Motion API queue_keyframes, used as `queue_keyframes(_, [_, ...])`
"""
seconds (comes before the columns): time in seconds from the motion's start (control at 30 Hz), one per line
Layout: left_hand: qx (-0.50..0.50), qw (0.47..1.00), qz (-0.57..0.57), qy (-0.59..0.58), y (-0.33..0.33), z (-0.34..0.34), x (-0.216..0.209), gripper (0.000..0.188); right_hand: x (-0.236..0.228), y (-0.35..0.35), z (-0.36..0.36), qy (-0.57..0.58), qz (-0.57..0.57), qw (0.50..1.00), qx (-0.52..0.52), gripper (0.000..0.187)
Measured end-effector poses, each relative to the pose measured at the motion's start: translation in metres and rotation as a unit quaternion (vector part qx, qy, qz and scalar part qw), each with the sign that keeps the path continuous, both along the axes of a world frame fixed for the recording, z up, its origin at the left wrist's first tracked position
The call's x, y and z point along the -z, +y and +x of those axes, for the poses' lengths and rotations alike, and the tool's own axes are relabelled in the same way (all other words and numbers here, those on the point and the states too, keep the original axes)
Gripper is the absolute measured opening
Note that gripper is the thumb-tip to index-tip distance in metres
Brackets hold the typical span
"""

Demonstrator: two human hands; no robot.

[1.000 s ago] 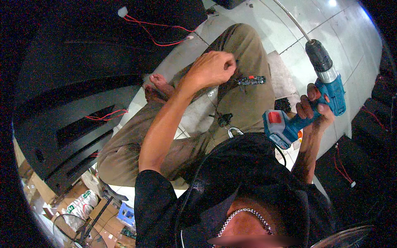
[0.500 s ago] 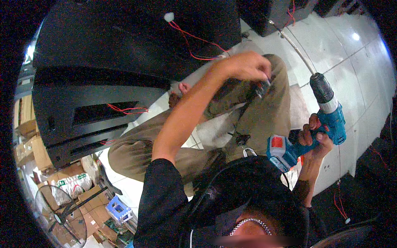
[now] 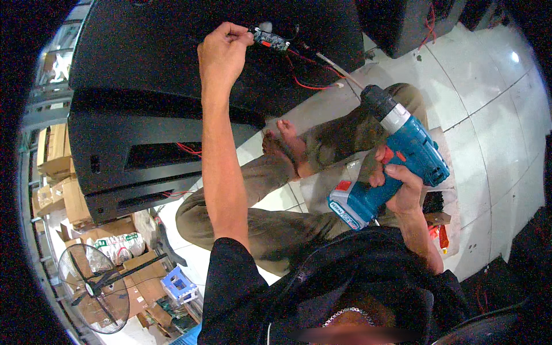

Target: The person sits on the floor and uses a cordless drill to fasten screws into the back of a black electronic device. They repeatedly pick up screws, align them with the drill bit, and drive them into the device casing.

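Up at the far left, my left hand [image 3: 223, 57] pinches one end of a small dark circuit board [image 3: 270, 39] with a red part on it, held over the large black cabinet [image 3: 167, 52]. Beside the board are a white connector and red wires [image 3: 313, 86]. In my right hand [image 3: 399, 181] is a blue cordless drill [image 3: 411, 144], gripped round the handle. Its long silver bit [image 3: 342, 69] points up and left, its tip close to the board's right end. Whether tip and board touch, I cannot tell.
Another black panel [image 3: 109, 195] with slots and red wires lies at left. More black cabinets [image 3: 397, 29] stand at upper right on the tiled floor [image 3: 477, 103]. A fan [image 3: 95, 287], cardboard boxes [image 3: 75, 201] and a blue-white stool [image 3: 179, 283] are at lower left.
My left hand has swung from over my knee to the upper left, carrying the small board onto the black cabinet. The drill has moved left, its bit now over the cabinet's edge.
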State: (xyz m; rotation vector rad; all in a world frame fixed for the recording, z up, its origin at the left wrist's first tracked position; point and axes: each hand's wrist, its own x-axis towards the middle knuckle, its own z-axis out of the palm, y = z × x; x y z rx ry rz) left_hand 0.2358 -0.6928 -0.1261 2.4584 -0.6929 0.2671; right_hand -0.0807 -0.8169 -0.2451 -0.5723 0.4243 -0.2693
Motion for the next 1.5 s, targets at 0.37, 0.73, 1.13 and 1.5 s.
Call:
queue_keyframes(0.37, [0.021, 0.999, -0.024, 0.023, -0.002, -0.002, -0.009, 0.017, -0.002, 0.001, 0.009, 0.013, -0.039, 0.999, -0.030, 0.038])
queue_keyframes(0.73, [0.032, 0.983, 0.139, -0.118, -0.031, 0.040, 0.012, 0.021, 0.029, 0.023, 0.065, 0.015, 0.023, 0.999, -0.019, 0.031])
queue_keyframes(1.13, [-0.023, 0.975, 0.146, -0.167, -0.055, 0.092, 0.043, 0.029, 0.060, 0.050, 0.133, 0.001, 0.035, 0.997, 0.062, 0.024])
queue_keyframes(1.5, [-0.019, 0.972, 0.155, -0.175, -0.055, 0.098, 0.041, 0.030, 0.065, 0.051, 0.141, -0.019, -0.017, 0.997, 0.075, 0.023])
